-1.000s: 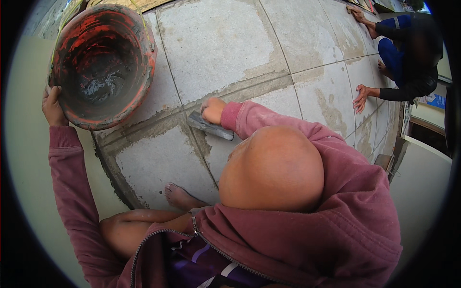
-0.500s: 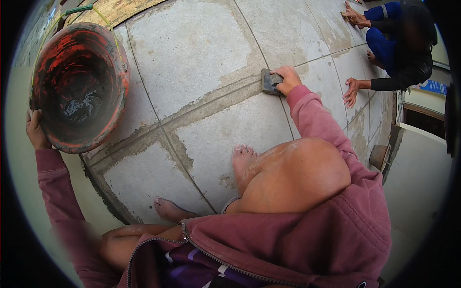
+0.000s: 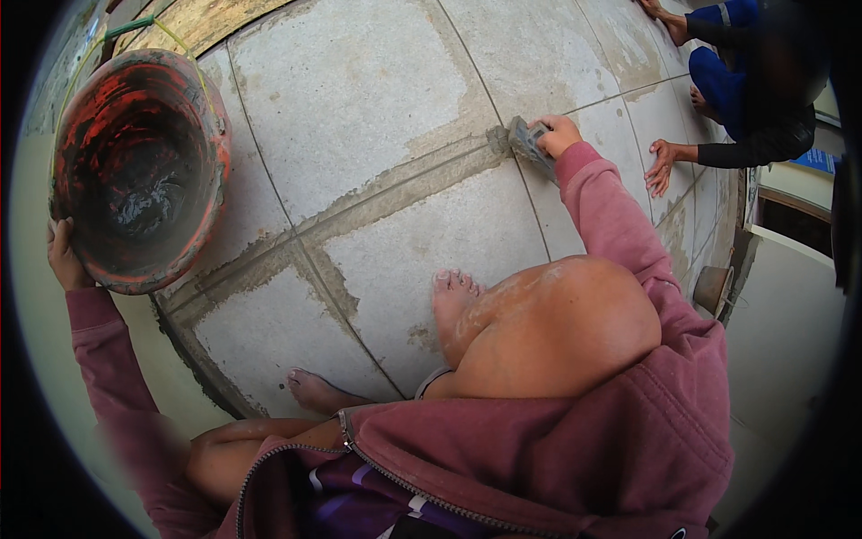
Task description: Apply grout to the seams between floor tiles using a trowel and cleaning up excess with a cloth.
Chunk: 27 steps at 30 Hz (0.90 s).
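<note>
My left hand (image 3: 68, 256) is closed on the rim of a red bucket (image 3: 220, 162) smeared with grey. The bucket is tipped toward me, and wet grey grout (image 3: 148, 208) shows at its bottom. Out in front, my right hand (image 3: 558, 136) grips a small grey hand float (image 3: 532, 144). The float is tilted, and its underside faces left. Just beside it, a dab of wet grout (image 3: 496, 138) lies on a joint between the pale floor tiles (image 3: 350, 99).
Bands of grout smear (image 3: 404, 184) run along the tile joints. At the upper right a co-worker (image 3: 763, 135) crouches with a hand (image 3: 661, 167) near the floor. A small bowl (image 3: 712, 289) stands by the right wall. A wooden board (image 3: 211, 22) lies at the far left.
My right hand has lifted and tilted the float, shifting slightly right and leaving a dab of grout behind. The bucket has moved a little left and down. The co-worker's far hand has moved away.
</note>
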Each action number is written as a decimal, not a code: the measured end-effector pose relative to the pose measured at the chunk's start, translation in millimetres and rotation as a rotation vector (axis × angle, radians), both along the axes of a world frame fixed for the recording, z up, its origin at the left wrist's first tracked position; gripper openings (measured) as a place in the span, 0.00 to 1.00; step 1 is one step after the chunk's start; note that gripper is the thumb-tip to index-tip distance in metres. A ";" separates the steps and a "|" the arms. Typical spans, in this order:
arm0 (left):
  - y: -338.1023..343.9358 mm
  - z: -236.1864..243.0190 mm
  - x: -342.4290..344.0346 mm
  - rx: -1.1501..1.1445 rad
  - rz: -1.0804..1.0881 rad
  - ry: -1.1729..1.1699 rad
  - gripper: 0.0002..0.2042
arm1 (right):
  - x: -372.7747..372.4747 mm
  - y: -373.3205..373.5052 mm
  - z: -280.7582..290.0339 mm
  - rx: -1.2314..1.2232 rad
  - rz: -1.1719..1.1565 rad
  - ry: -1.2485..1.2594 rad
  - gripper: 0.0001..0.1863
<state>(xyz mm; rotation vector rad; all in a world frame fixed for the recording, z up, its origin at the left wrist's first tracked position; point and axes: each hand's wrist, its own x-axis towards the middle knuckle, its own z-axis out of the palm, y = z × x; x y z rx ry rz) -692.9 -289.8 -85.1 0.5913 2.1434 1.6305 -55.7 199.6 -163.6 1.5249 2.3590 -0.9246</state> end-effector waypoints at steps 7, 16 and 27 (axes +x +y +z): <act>-15.5 -7.4 -9.2 0.046 0.021 -0.112 0.10 | -51.4 -45.5 -20.8 -0.229 -0.229 0.082 0.14; -1.6 -4.5 9.7 0.003 0.003 0.039 0.06 | 39.2 33.2 -40.8 -0.037 0.085 0.128 0.02; 30.3 5.3 21.3 0.128 -0.007 -0.114 0.05 | -63.0 -85.3 -30.3 -0.523 0.086 0.134 0.15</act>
